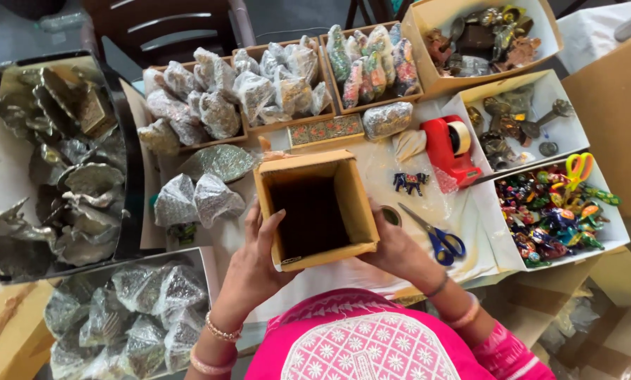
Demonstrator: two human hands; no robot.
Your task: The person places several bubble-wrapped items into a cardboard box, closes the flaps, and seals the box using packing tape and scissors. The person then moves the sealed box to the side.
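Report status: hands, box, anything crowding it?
Left hand and right hand grip open cardboard box, one each side. Box looks empty. Blue scissors beside right hand; wrapped bundles left.

I see an open cardboard box (315, 210) at the table's centre, my left hand (256, 257) on its left side, my right hand (398, 252) on its right. Scissors (436, 236) lie right of the box, with a tape dispenser (453, 148) behind them. Wrapped bundles (196, 198) sit left of it. Trays of wrapped items (259, 88) stand behind.

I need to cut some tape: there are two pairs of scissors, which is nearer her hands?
The blue-handled scissors, lying beside the right hand; the yellow-handled pair sits in the far-right tray.
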